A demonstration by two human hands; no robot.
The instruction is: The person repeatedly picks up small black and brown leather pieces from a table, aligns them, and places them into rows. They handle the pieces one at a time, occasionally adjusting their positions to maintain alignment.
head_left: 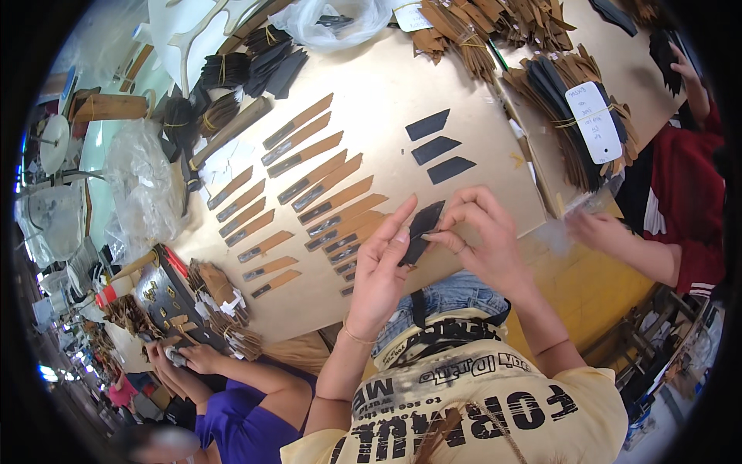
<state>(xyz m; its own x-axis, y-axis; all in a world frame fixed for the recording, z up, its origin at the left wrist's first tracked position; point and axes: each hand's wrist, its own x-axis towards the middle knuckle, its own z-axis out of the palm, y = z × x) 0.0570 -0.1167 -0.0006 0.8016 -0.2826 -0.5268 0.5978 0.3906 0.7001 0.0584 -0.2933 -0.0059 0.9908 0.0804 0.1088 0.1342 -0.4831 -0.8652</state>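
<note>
Above the near edge of the table, a small black slanted piece (423, 226), looking like leather, is pinched between my two hands. My left hand (384, 251) grips its left side with thumb and fingers. On its right side, the fingertips of my right hand (481, 241) are closed at the edge. Just beyond lie three similar black pieces (437, 151) in a column. Left of my hands, several brown strips (332, 167) with dark grey ends are spread in rows, all slanting the same way.
A wooden-handled hammer (230, 133) lies at the left, near crumpled clear plastic (143, 182). Bundled brown strips (464, 35) and black bundles (267, 66) line the far side. A tagged bundle (576, 116) sits at right. Co-workers' hands (607, 236) work on both sides.
</note>
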